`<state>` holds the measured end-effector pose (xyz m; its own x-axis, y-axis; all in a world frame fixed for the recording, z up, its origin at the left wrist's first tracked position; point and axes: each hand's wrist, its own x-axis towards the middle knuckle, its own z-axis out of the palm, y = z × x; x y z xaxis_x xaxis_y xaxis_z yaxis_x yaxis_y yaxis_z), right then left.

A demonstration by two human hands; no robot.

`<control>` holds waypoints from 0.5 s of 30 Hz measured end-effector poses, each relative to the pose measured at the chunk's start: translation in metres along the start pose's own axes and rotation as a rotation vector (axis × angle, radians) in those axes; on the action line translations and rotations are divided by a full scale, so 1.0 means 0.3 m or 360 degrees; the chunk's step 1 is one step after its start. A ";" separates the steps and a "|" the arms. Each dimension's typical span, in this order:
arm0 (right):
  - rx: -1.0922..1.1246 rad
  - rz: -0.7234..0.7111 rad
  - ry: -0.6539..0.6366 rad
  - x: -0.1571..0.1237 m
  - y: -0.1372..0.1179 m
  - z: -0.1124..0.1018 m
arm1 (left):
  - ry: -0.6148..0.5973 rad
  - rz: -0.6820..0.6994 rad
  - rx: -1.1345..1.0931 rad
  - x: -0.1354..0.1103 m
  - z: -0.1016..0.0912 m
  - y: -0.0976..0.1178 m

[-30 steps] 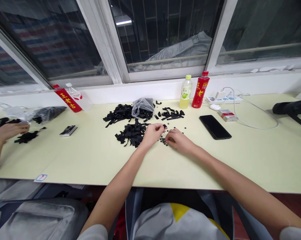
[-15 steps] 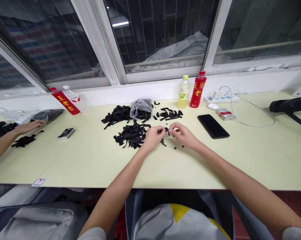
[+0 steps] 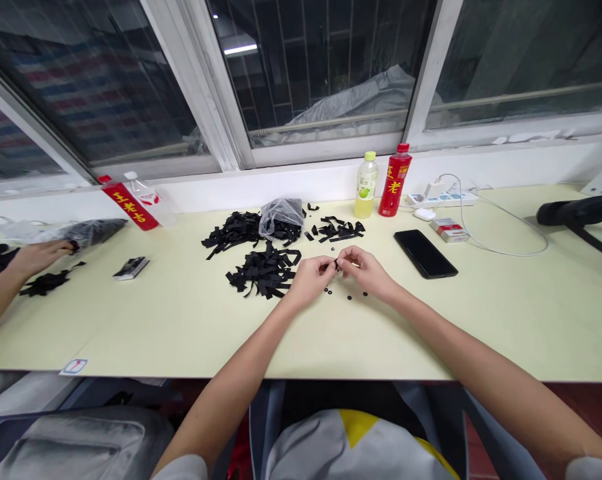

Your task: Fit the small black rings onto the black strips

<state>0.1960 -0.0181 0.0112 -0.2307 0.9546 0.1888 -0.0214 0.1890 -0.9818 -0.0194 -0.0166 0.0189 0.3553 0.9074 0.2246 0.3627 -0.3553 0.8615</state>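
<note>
My left hand [image 3: 308, 279] is closed in a pinch on a short black fabric strip [image 3: 336, 265]. My right hand [image 3: 368, 270] meets it from the other side, its thumb and forefinger pinched on the same strip; the fingertips hide most of it. Small black rings [image 3: 329, 292] lie just below the hands, with a few black discs [image 3: 349, 297] nearer to me. Left of my left hand is a loose pile of black fabric strips [image 3: 263, 272]. Farther back, a smaller scatter of black strips [image 3: 341, 230] lies beyond my fingers.
A clear plastic bag [image 3: 282, 215] rests on another strip pile [image 3: 235, 230]. Right of my hands are a black phone [image 3: 425, 253], a small box [image 3: 449, 231] and a power strip [image 3: 451, 199]. Bottles [image 3: 395, 181] stand at the back. A co-worker's hand [image 3: 41, 257] is at far left.
My hands have drawn closer together around the strip, and less of it shows between the fingers. At far left, the co-worker's hand has shifted back left.
</note>
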 end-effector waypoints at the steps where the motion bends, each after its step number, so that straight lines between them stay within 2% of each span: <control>1: 0.0021 0.0004 0.0007 0.000 -0.001 0.000 | -0.0004 0.0001 -0.0014 -0.001 0.001 0.003; 6: 0.0081 0.0036 -0.0049 -0.001 -0.010 -0.008 | -0.0050 0.0022 -0.0135 0.003 -0.011 -0.001; 15: 0.0459 0.0205 -0.0171 -0.015 -0.036 -0.007 | -0.0044 0.0177 -0.0311 0.008 -0.016 -0.034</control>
<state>0.1992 -0.0239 0.0210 -0.3501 0.9338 0.0743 -0.2564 -0.0192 -0.9664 -0.0265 -0.0099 0.0127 0.4080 0.8577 0.3128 0.1470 -0.3999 0.9047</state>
